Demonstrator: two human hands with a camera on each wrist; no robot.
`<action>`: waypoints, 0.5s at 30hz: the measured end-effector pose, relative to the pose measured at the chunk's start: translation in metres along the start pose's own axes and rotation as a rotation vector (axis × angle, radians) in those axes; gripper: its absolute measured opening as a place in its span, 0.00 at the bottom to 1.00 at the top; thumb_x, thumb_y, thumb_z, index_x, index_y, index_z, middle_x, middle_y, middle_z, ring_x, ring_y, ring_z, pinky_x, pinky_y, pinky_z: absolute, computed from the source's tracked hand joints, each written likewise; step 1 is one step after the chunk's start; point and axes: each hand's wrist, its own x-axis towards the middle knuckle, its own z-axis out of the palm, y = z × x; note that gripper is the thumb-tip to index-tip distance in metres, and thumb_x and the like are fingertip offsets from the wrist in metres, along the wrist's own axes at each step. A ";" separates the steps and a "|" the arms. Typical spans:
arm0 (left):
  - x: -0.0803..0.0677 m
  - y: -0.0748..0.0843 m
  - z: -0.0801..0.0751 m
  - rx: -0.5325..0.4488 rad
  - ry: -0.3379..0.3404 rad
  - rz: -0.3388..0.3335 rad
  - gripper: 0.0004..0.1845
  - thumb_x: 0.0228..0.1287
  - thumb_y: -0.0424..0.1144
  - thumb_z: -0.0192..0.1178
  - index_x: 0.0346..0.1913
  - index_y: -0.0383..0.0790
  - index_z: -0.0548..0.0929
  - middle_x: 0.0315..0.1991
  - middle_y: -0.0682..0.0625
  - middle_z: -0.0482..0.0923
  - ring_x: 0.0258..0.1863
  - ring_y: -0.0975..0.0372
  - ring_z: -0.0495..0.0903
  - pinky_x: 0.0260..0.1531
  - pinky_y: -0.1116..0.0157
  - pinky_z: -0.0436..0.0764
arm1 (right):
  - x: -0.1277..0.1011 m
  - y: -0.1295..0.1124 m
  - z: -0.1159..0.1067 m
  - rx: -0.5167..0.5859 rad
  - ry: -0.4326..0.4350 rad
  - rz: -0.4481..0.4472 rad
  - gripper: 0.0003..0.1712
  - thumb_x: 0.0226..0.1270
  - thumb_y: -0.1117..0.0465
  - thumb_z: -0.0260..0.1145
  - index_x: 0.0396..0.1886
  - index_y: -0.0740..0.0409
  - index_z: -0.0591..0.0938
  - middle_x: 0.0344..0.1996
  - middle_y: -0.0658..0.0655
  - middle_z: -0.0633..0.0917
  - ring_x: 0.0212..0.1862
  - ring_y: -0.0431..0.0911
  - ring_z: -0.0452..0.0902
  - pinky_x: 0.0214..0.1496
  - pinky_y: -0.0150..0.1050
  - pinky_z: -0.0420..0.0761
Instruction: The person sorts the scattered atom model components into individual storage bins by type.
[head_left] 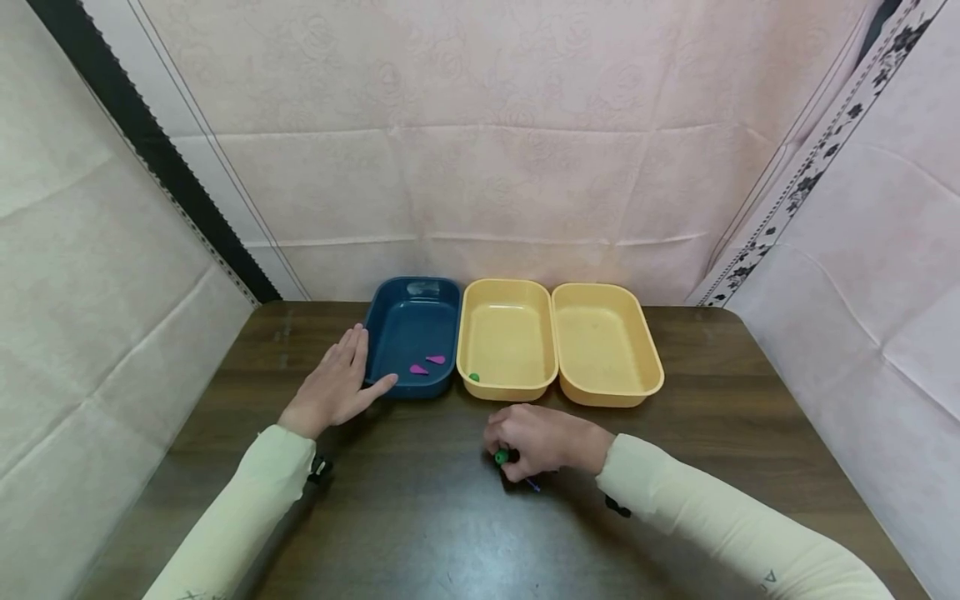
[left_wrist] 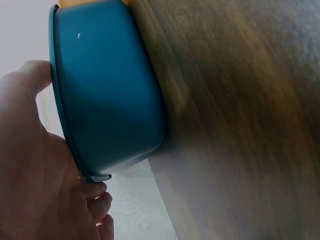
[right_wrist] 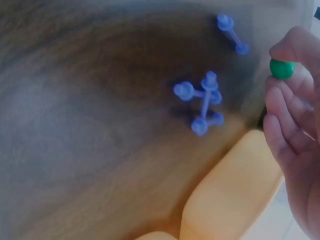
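The right hand (head_left: 542, 440) pinches a small green plastic bead (right_wrist: 281, 68) over the dark wooden table (head_left: 420, 517), which pale pink cloth walls (head_left: 480, 125) enclose. Blue plastic dumbbell pegs (right_wrist: 204, 97) lie just beside it. The left hand (head_left: 336, 385), fingers straight, presses the blue plastic tray (head_left: 411, 333).

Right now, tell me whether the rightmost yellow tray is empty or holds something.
Empty. The head view shows the rightmost yellow tray with a bare floor, while the middle tray holds a small green piece.

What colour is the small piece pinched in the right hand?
Green; the small piece in the right hand shows best in the right wrist view.
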 end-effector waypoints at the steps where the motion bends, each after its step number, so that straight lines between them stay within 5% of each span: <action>1: 0.000 0.000 0.000 -0.001 -0.001 0.000 0.57 0.76 0.72 0.44 0.84 0.26 0.42 0.86 0.31 0.39 0.85 0.36 0.44 0.83 0.39 0.49 | -0.001 0.000 -0.001 0.001 0.005 -0.003 0.07 0.63 0.59 0.77 0.38 0.49 0.85 0.35 0.44 0.81 0.35 0.32 0.73 0.38 0.22 0.77; 15: 0.000 0.002 -0.001 0.003 -0.009 -0.010 0.57 0.76 0.72 0.43 0.84 0.26 0.42 0.86 0.31 0.39 0.85 0.36 0.44 0.83 0.39 0.49 | -0.014 0.006 -0.029 -0.025 0.086 0.020 0.07 0.64 0.60 0.76 0.37 0.50 0.85 0.34 0.46 0.82 0.34 0.34 0.74 0.37 0.23 0.78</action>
